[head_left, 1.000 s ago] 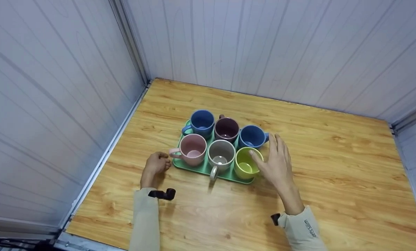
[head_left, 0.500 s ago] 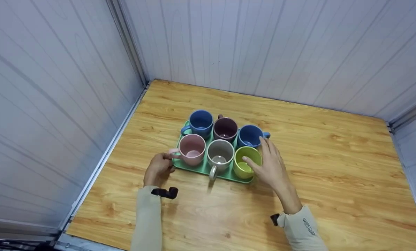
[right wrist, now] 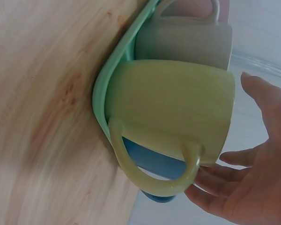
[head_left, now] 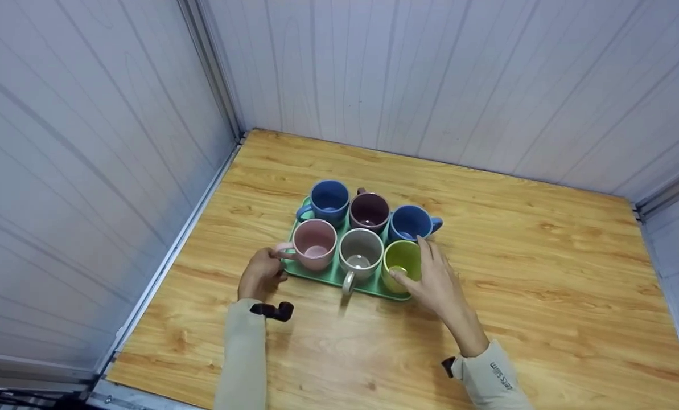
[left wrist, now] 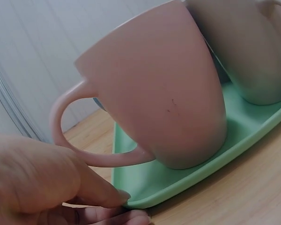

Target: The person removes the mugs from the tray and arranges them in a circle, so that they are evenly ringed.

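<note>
A green tray [head_left: 330,277] carries several mugs in two rows. At its near left corner my left hand [head_left: 261,272] pinches the rim, the thumb on top and fingers beneath in the left wrist view. Just above that thumb is the handle of the pink mug [left wrist: 164,89]. My right hand [head_left: 439,279] is spread beside the yellow-green mug [right wrist: 173,108] at the near right corner. Its thumb stands apart from the mug's rim in the right wrist view, and its other fingers lie close behind the mug's handle.
The front row also holds a grey mug [head_left: 362,247]. Behind stand a blue mug [head_left: 329,199], a dark purple mug [head_left: 369,209] and a second blue mug [head_left: 410,221]. Pale panel walls [head_left: 419,80] border the wooden table [head_left: 544,273] at the back and sides.
My left hand has moved right and taken hold of the tray's corner. The right hand has lowered and drawn back toward the yellow-green mug's near side. The mugs and tray keep their places.
</note>
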{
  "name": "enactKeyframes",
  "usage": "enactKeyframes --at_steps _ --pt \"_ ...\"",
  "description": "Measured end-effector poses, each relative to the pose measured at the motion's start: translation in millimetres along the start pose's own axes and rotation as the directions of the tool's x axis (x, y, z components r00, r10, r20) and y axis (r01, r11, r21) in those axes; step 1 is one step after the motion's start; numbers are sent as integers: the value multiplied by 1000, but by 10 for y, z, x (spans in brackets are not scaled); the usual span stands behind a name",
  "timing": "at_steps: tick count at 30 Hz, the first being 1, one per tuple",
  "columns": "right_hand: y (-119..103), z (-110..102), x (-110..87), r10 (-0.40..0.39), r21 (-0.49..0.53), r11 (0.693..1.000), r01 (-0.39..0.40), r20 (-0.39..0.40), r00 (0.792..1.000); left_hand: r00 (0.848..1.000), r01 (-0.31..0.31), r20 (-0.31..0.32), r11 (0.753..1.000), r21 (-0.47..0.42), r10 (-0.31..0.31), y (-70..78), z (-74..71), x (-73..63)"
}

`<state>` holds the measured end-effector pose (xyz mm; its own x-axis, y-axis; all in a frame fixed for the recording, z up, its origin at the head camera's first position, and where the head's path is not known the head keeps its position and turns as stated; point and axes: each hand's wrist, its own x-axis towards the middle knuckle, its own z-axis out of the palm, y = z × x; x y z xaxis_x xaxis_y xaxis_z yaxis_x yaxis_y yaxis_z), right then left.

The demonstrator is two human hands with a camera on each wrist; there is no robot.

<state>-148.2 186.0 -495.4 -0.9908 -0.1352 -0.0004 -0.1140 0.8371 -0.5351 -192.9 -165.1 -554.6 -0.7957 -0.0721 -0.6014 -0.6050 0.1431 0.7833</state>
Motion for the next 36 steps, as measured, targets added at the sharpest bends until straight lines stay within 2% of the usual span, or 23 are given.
enactKeyframes --at_steps 3,8,14,20,26,32,36 --pt "-5 14 -17 5 2 1000 -5 1 1000 1000 12 10 1000 -10 -12 16 10 -8" --pt "-54 31 -33 6 -14 1000 -6 -25 1000 1000 21 18 999 25 -21 41 1 -21" --pt "-146 36 -7 42 -78 996 -42 1 999 998 52 25 997 65 -54 88 -15 -30" --pt "-174 75 -3 79 -130 988 -78 1 997 998 50 36 995 85 -53 112 -19 -47" --pt "-157 70 -5 95 -132 987 -96 -17 995 999 2 42 992 126 -8 101 4 -87" --pt "-96 10 -15 70 -101 992 -70 -2 998 999 22 26 996 92 -25 89 57 -60" --pt "-41 -49 -16 26 -76 997 -27 -4 1000 999 15 32 994 106 -18 96 76 -23"
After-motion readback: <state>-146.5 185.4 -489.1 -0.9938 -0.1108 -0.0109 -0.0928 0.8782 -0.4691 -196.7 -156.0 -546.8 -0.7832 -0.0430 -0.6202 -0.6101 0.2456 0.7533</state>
